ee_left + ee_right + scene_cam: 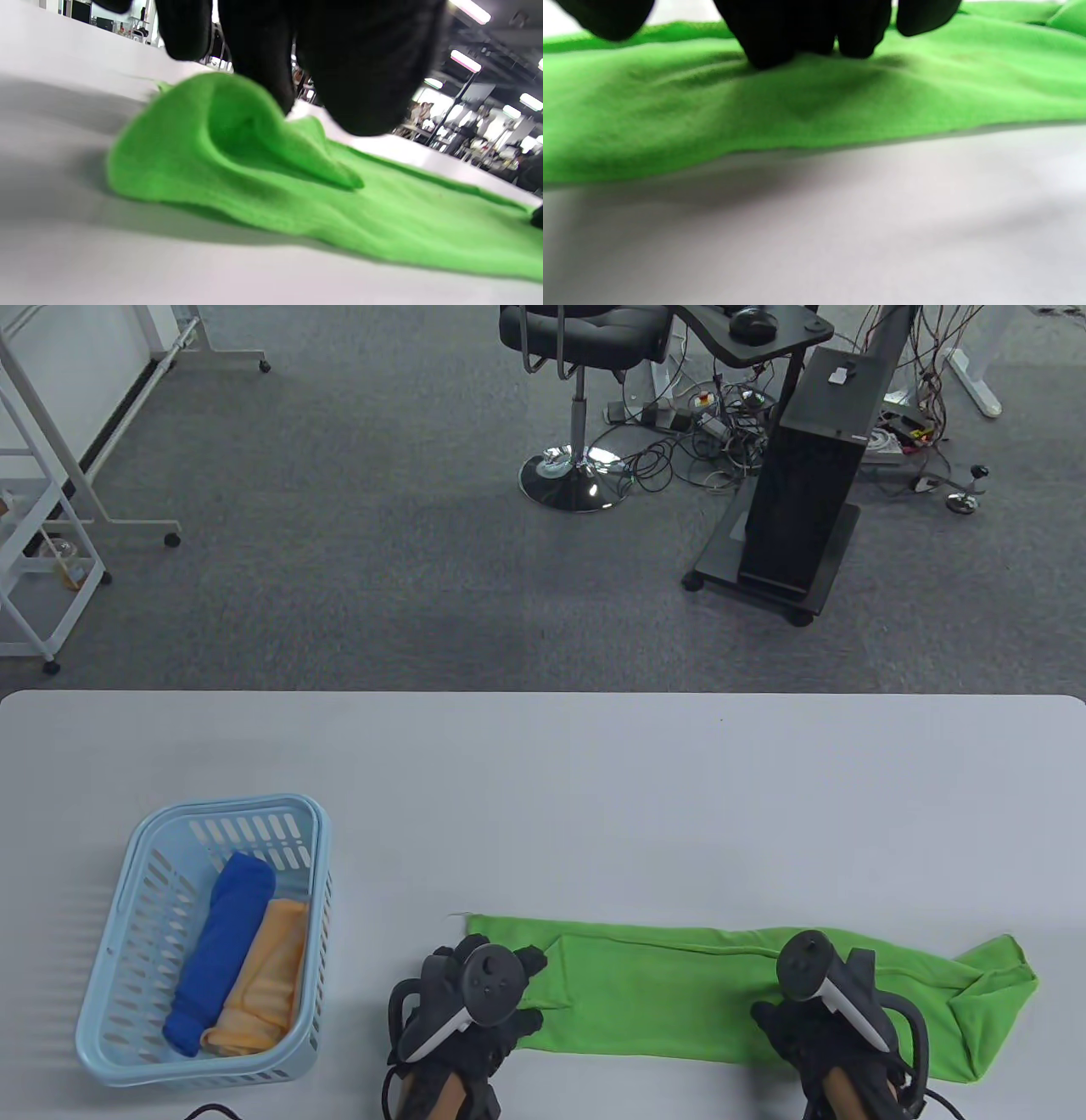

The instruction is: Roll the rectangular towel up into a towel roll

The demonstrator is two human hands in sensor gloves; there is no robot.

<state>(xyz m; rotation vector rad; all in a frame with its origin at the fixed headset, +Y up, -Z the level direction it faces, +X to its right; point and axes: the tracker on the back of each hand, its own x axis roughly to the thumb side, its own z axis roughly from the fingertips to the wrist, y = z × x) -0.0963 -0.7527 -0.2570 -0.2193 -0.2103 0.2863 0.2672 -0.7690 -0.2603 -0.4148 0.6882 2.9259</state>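
A green towel, folded into a long strip, lies along the table's front edge. Its right end is rumpled. My left hand is at the strip's left end. In the left wrist view the fingers pinch that end, which curls up off the table. My right hand rests on the strip right of its middle. In the right wrist view its fingertips press down on the flat towel, with the thumb held apart.
A light blue basket stands at the left of the white table. It holds a blue towel roll and an orange towel roll. Beyond the table's far edge are floor, a chair and a stand.
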